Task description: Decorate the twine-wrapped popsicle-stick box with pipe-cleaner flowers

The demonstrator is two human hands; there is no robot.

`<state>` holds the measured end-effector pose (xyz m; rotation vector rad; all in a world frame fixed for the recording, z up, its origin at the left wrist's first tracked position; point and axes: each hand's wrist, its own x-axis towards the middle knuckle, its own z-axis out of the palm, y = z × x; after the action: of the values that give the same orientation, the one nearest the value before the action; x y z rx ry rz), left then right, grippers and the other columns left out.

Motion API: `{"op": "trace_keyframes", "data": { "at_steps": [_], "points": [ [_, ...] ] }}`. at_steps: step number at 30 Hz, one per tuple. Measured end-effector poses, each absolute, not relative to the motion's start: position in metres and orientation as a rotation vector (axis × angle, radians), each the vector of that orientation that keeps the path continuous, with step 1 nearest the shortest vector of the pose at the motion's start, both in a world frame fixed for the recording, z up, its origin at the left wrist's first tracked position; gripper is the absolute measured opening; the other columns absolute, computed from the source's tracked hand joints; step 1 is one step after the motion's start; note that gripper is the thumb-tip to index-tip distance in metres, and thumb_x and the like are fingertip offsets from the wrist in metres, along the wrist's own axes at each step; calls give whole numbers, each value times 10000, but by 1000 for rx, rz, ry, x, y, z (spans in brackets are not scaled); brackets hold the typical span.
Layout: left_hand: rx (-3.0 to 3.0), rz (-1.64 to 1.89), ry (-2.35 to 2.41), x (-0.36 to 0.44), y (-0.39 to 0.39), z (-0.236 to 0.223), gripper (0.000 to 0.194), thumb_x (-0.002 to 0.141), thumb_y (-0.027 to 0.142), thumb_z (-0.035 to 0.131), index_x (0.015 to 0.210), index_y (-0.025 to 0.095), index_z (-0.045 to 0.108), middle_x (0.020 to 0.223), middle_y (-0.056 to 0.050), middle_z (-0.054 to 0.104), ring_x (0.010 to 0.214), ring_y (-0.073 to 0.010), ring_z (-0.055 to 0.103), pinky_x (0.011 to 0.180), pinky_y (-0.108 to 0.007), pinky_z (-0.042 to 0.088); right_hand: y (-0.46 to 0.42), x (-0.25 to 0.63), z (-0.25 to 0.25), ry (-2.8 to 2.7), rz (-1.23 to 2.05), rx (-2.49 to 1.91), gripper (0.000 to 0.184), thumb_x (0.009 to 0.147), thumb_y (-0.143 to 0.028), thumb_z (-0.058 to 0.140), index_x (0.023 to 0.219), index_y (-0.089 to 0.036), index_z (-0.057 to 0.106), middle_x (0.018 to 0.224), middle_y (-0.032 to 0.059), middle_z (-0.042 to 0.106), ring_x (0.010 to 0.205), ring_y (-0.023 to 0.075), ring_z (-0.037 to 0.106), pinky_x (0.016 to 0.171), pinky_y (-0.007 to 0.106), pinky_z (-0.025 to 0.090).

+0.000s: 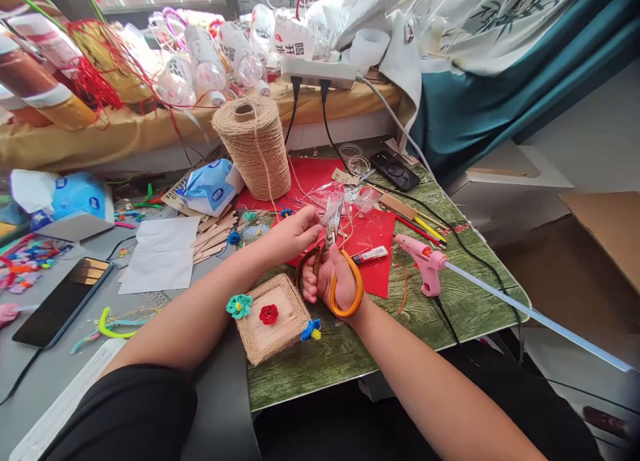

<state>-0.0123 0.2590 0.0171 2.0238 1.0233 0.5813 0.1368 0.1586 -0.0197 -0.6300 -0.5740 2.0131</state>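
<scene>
My right hand (336,282) grips a pair of scissors (356,289) by the orange loops, blades pointing away from me. Beside the blades my left hand (296,235) is closed in a pinch; a small pale, see-through piece shows near its fingertips, too unclear to name. Below my hands lies a square of wooden sticks edged with twine (256,335). It bears a red flower (269,314) in its middle, a green flower (239,306) at one corner and a blue flower (311,329) at another. A red sheet (377,277) lies beneath the scissors, with a small white tube (370,255) on it.
A pink glue gun (427,264) with a long glue stick (530,307) lies at right, its cord trailing off the edge. Behind stands a twine spool (255,151). Wipes (210,186), craft sticks (215,234), a phone (63,302) and a power strip (320,73) surround the work area.
</scene>
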Motion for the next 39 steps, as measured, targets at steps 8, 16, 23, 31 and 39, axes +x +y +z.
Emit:
{"op": "trace_keyframes", "data": {
  "at_steps": [8, 16, 23, 31, 39],
  "points": [
    [2040, 547, 1003, -7, 251, 25, 116, 1041, 342, 495, 998, 235, 492, 827, 16, 591, 729, -157, 553, 695, -301, 453, 159, 126, -24, -587, 1916, -584, 657, 840, -879, 613, 905, -226, 587, 695, -5, 581, 567, 165, 536, 509, 302, 513],
    [2198, 546, 1033, -10, 251, 35, 309, 1058, 457, 470, 865, 219, 508, 780, 11, 555, 720, -162, 514, 674, -298, 403, 157, 134, -33, -769, 1873, -686, 654, 860, -874, 594, 843, -221, 589, 713, -1, 576, 562, 150, 526, 509, 287, 485],
    [1969, 610, 954, -9, 254, 28, 413, 1068, 534, 480, 820, 209, 545, 759, 11, 562, 691, -144, 525, 672, -275, 446, 154, 135, -28, -725, 1948, -514, 654, 853, -876, 598, 954, -231, 587, 781, 8, 589, 581, 156, 510, 528, 297, 488],
    [1948, 1011, 1108, -31, 266, 22, 415, 1055, 582, 516, 962, 205, 660, 808, -13, 620, 756, -172, 570, 758, -294, 468, 165, 164, 4, -413, 1902, -456, 634, 912, -858, 504, 865, -229, 567, 755, 5, 487, 607, 164, 439, 529, 293, 414],
    [2536, 804, 1170, -30, 272, 17, 371, 1087, 447, 469, 1052, 196, 740, 982, -103, 745, 947, -242, 659, 904, -352, 474, 168, 160, -3, -553, 1756, -622, 457, 915, -670, 684, 887, -226, 578, 822, 22, 593, 611, 148, 474, 542, 294, 434]
  ]
}}
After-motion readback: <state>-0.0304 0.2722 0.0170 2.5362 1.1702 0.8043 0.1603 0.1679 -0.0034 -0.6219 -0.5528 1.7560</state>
